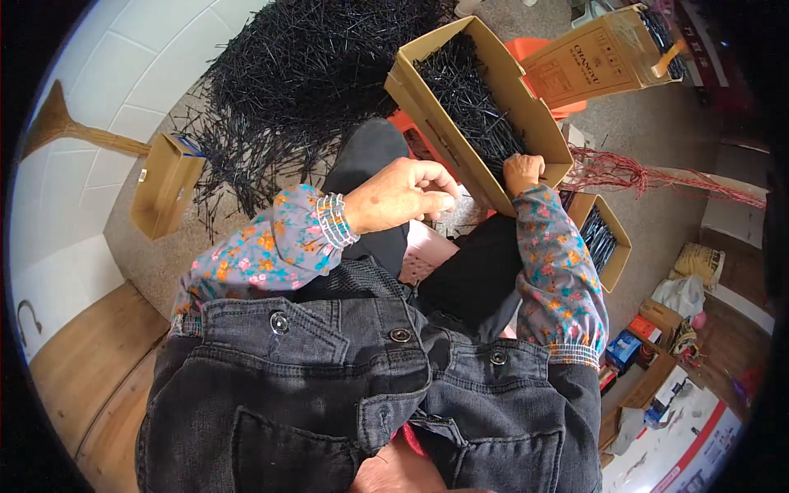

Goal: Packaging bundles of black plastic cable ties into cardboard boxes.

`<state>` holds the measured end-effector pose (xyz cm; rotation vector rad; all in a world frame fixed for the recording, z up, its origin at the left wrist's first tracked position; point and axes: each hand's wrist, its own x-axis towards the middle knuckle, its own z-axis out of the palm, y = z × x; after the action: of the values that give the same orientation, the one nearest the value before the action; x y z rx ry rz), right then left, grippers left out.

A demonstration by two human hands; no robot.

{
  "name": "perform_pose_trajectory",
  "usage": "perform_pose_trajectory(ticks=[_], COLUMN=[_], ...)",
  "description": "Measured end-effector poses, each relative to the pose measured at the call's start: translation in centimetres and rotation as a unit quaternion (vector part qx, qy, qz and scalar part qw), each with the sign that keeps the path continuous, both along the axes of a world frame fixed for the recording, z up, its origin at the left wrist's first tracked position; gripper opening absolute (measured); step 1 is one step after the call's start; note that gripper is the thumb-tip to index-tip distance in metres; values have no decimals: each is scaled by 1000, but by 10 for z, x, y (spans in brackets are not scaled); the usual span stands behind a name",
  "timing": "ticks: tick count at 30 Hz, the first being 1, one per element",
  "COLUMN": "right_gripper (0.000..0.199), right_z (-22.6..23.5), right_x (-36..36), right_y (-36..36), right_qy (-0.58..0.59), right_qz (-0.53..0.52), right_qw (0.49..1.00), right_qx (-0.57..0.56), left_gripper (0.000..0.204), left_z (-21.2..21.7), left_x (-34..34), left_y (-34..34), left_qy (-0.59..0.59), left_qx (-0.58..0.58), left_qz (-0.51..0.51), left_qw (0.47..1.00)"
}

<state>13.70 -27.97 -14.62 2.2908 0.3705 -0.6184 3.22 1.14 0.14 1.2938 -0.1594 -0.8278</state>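
My left hand (pixel 403 195) hovers over my lap, its fingers loosely curved and the thumb apart from them; nothing shows between them. My right hand (pixel 523 171) is in the near end of a long open cardboard box (pixel 440 123). Its fingers curl down among thin black sticks (pixel 472 99) that fill much of the box. The fingertips are hidden, so what they hold cannot be made out. The box lies tilted away from me on something orange-red (pixel 404 123), just beyond my knees.
A big heap of black sticks (pixel 304 74) spreads on the floor ahead left, beside a small cardboard box (pixel 168 185). At right are a smaller box (pixel 608 242) of dark sticks, a bundle of red strands (pixel 633 174) and a carton (pixel 588 62). Wooden panels (pixel 103 361) stand left.
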Motion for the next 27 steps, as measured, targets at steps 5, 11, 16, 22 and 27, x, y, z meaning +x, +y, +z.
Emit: perform_pose_trajectory(ticks=[5, 11, 16, 22, 27], right_gripper=[15, 17, 17, 13, 18], right_z=[35, 110, 135, 131, 176], right_x=[-13, -5, -2, -11, -66], right_y=[0, -14, -47, -74, 2], right_qy=[-72, -47, -110, 17, 128], right_qz=[-27, 59, 47, -147, -408], right_qw=[997, 996, 976, 865, 538], right_qx=[10, 52, 185, 479, 727], left_gripper=[22, 17, 19, 25, 22], left_z=[-3, -4, -7, -5, -16], left_x=[3, 2, 6, 2, 4], left_y=[-3, -3, 1, -2, -3], left_qy=[-31, -46, -44, -72, -81], left_qx=[12, 22, 21, 62, 51], left_qz=[-17, 11, 5, -24, 16], left_qw=[999, 999, 999, 995, 995])
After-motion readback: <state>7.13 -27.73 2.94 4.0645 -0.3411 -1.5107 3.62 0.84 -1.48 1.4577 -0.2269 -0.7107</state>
